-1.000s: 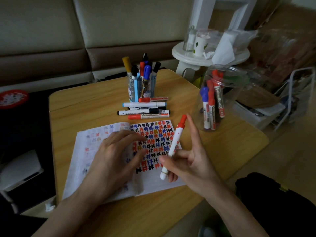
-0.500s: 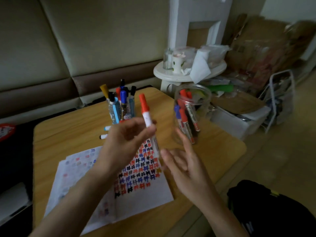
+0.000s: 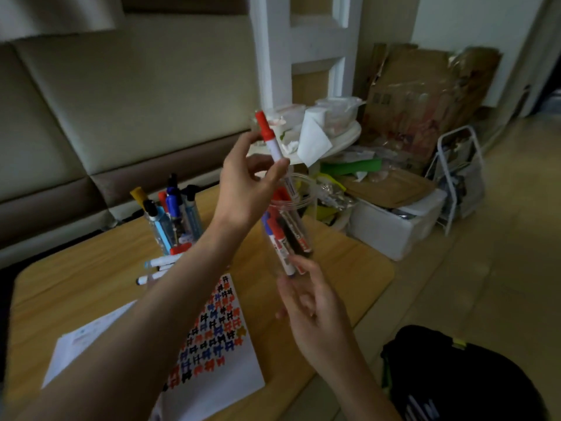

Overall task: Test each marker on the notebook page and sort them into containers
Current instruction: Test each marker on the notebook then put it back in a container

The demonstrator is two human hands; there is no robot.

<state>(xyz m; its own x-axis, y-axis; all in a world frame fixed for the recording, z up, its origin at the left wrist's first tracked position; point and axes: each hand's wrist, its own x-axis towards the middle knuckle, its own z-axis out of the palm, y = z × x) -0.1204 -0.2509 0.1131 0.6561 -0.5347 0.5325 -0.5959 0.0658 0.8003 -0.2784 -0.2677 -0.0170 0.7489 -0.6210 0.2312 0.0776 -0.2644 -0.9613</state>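
Red-capped marker (image 3: 274, 145) is pinched in the left hand (image 3: 246, 189), directly over the mouth of the clear jar (image 3: 304, 199): the sorting step is in hand. Its long axis is near upright, cap uppermost, leaning slightly left. Next move, by my judgement: lower and release. Right hand (image 3: 315, 311) is relaxed, holding nothing, beside the jar's base.
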